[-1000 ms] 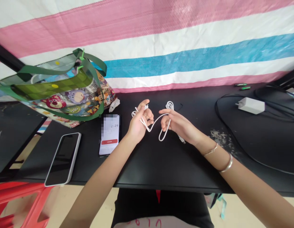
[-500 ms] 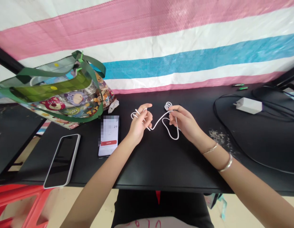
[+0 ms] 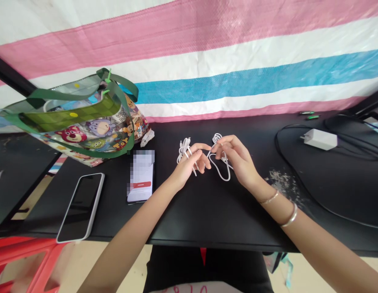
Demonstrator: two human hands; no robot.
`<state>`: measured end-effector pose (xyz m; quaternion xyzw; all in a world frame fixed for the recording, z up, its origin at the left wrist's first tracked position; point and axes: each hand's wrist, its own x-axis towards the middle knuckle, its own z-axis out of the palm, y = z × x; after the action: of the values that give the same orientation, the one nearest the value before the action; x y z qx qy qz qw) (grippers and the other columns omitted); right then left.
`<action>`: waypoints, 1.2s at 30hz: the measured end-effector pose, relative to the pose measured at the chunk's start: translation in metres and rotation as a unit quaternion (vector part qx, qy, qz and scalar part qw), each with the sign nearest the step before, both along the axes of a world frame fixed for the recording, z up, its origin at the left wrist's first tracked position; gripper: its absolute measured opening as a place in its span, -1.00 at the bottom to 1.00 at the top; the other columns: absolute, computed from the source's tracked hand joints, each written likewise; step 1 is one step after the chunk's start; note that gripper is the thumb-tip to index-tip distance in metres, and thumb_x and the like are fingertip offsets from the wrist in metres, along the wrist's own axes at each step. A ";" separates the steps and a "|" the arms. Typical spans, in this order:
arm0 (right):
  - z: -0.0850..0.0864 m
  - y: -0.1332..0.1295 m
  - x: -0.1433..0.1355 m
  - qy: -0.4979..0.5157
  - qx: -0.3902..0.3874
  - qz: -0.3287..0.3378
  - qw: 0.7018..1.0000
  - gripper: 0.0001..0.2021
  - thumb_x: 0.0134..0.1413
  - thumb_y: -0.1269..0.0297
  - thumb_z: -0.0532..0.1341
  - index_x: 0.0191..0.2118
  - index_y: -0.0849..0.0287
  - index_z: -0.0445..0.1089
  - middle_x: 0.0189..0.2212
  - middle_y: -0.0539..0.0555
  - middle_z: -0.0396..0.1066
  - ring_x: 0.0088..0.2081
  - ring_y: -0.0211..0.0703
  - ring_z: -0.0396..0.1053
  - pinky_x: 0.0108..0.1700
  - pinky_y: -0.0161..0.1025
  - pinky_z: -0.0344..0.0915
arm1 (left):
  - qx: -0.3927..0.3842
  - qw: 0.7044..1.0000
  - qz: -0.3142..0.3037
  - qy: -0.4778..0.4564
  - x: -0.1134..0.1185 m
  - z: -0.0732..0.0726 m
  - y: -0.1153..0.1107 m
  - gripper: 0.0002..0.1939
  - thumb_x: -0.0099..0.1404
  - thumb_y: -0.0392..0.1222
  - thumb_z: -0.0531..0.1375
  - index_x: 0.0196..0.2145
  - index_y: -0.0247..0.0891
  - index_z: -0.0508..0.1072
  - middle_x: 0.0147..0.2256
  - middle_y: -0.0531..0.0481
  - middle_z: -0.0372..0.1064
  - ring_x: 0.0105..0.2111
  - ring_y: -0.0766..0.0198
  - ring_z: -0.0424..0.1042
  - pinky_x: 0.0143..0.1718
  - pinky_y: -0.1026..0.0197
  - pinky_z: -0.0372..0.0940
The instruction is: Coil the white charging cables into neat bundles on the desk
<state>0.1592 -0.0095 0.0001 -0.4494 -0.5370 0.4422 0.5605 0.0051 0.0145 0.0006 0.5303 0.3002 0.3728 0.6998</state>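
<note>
A thin white cable [image 3: 227, 177] runs between my two hands above the black table. My left hand [image 3: 191, 163] is closed on a looped part of it, with coils standing out past the thumb and the index finger stretched toward the right. My right hand [image 3: 236, 156] pinches the cable close to that fingertip. More of the cable lies in a small coil beyond my right fingers, and a loose loop hangs below them on the table.
A patterned bag [image 3: 97, 126] with green handles stands at the left. Nearer lie a lit phone [image 3: 141, 179] and a dark-screened phone [image 3: 81, 207]. At the right are a white charger [image 3: 320, 139], black cables and crumbs [image 3: 282, 183] on the black table [image 3: 201, 219].
My left hand has moved right, close to my right hand, and the cable span between them is shorter. More white loops now show at my left hand.
</note>
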 end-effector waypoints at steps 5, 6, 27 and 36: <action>0.001 -0.004 -0.003 -0.035 0.041 -0.006 0.999 -0.84 0.07 0.13 0.16 -0.31 0.08 0.22 -0.43 -0.02 0.37 -0.42 -0.23 0.33 -0.28 -0.20 0.32 | -0.022 1.000 -0.003 -0.002 0.000 0.000 -0.001 -0.78 0.20 -0.02 0.11 -0.32 -0.22 0.32 -0.64 0.17 0.27 -0.64 0.41 0.21 -0.52 0.32 0.12; 0.001 -0.004 -0.004 -0.035 0.045 -0.006 0.998 -0.85 0.07 0.15 0.16 -0.30 0.07 0.22 -0.42 -0.02 0.37 -0.41 -0.23 0.34 -0.27 -0.20 0.33 | -0.027 1.000 -0.007 0.000 0.000 0.000 0.000 -0.79 0.20 -0.03 0.11 -0.33 -0.23 0.31 -0.64 0.16 0.28 -0.64 0.41 0.22 -0.52 0.33 0.13; 0.007 -0.014 -0.004 -0.201 0.140 -0.091 0.965 -0.81 0.21 0.26 0.07 -0.31 0.06 0.43 -0.29 0.08 0.51 -0.20 -0.05 0.44 -0.12 -0.08 0.34 | -0.017 0.999 -0.021 0.026 -0.001 0.001 -0.001 -0.75 0.31 -0.03 0.08 -0.29 -0.25 0.41 -0.32 -0.04 0.50 -0.35 0.30 0.47 -0.24 0.26 0.26; 0.006 -0.010 -0.004 -0.257 0.198 -0.041 0.945 -0.81 0.15 0.39 0.07 -0.29 0.06 0.43 -0.34 0.08 0.50 -0.23 -0.08 0.41 -0.17 -0.10 0.36 | -0.019 0.998 -0.060 0.014 0.006 -0.011 -0.004 -0.65 0.27 0.05 0.13 -0.20 -0.29 0.45 -0.42 -0.01 0.48 -0.38 0.26 0.48 -0.24 0.21 0.28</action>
<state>0.1548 -0.0199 0.0064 -0.4493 -0.7204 0.1734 0.4991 0.0107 0.0100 -0.0103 0.5390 0.2845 0.3168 0.7268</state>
